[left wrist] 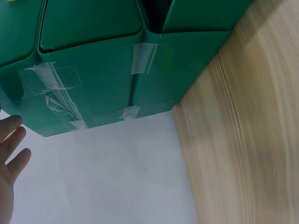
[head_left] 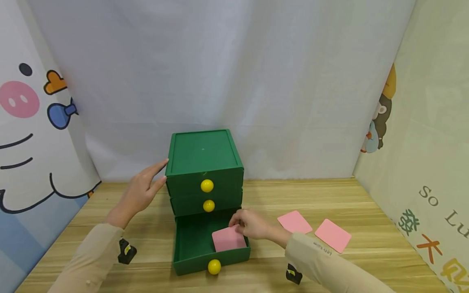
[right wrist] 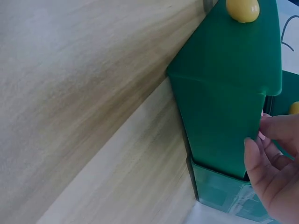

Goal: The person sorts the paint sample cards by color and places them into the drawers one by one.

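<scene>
A green drawer cabinet (head_left: 203, 152) stands on the table with its bottom drawer (head_left: 192, 235) pulled out. Inside that drawer is a pink card (head_left: 228, 240), its upper right edge pinched by my right hand (head_left: 253, 224). From the right wrist view, the right hand (right wrist: 275, 163) is at the drawer's side wall, and the card is mostly hidden. My left hand (head_left: 141, 190) has its fingers extended at the upper left side of the cabinet; in the left wrist view, the left hand (left wrist: 11, 158) shows only partly, beside the taped cabinet side (left wrist: 93, 88).
Two more pink cards, a nearer card (head_left: 332, 235) and a farther card (head_left: 294, 222), lie on the wooden table (head_left: 311, 195) to the right. Yellow round knobs, such as the bottom knob (head_left: 214, 267), stick out from the drawer fronts. A pale curtain (head_left: 256, 81) hangs behind.
</scene>
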### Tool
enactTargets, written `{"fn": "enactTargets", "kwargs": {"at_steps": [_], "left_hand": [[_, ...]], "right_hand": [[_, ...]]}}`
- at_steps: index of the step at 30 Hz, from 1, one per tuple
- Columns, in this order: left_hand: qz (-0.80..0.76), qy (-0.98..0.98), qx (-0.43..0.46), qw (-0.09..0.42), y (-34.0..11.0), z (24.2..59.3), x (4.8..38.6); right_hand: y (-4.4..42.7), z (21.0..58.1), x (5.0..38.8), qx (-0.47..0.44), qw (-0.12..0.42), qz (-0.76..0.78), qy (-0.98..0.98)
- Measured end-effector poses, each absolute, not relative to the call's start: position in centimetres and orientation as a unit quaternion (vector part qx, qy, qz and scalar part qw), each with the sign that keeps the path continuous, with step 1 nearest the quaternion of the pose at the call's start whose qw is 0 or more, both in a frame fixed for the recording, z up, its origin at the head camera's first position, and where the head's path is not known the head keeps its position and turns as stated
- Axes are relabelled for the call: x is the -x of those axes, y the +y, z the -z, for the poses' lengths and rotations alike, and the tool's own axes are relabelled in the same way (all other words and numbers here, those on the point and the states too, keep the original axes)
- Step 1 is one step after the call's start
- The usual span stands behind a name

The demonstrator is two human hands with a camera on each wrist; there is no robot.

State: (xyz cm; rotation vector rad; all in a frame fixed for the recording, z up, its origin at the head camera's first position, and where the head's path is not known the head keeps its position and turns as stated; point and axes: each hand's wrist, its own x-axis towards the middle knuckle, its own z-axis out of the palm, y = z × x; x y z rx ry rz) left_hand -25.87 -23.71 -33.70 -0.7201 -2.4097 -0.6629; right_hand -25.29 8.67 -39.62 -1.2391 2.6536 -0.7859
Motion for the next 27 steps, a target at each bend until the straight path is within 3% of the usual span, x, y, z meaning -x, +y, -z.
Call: {"fn": "enactTargets", "kwargs": {"at_steps": [15,23,27], "left_hand": [[0.238,-0.897,0.263,0.262,-23.9,33.9,26.3],[0.239,-0.899,0.263,0.258,-23.9,33.8,26.1],[0.238,-0.899,0.263,0.258,-23.9,33.8,26.1]], "right_hand": [[9.3,39.5,25.8,0.418,0.032,0.278,0.864],[12.7,37.3,27.2,0.409,0.008,0.287,0.866],[15.4,36.6,27.9,0.385,0.029,0.301,0.872]]}}
